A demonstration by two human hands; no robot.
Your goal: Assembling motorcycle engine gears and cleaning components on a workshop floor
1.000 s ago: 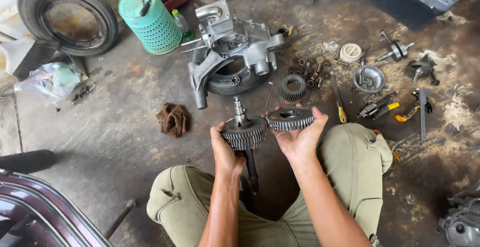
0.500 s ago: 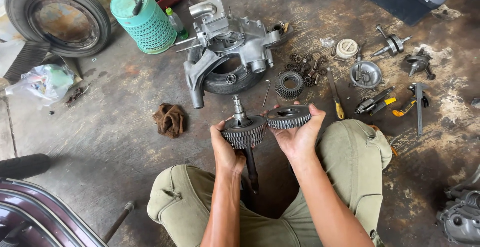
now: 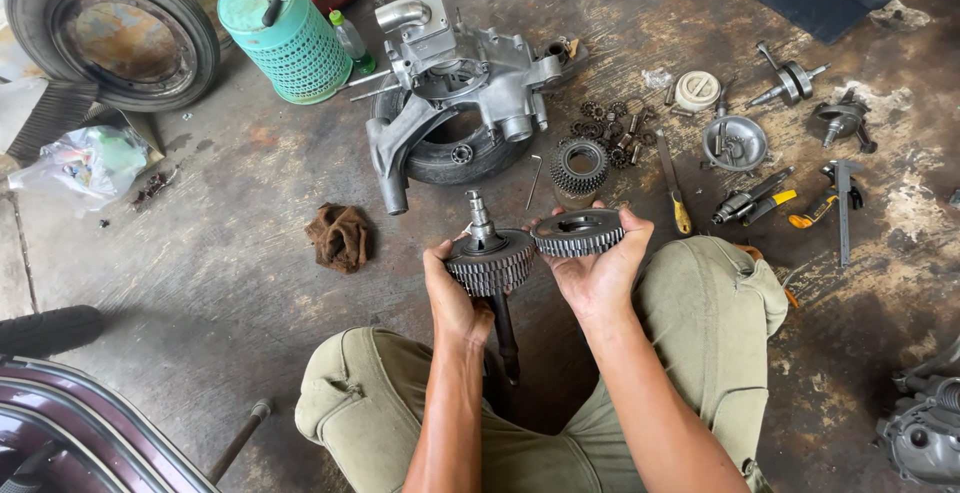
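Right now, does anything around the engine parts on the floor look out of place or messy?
Nothing looks broken. The engine case lies tilted across a small tyre, small gears are scattered loose beside it, and a crumpled brown rag sits on the stained floor.

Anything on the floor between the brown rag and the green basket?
In the head view, only bare stained concrete lies between the brown rag and the green basket.

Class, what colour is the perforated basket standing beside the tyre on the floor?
Light green; the basket shows best in the head view, at upper left.
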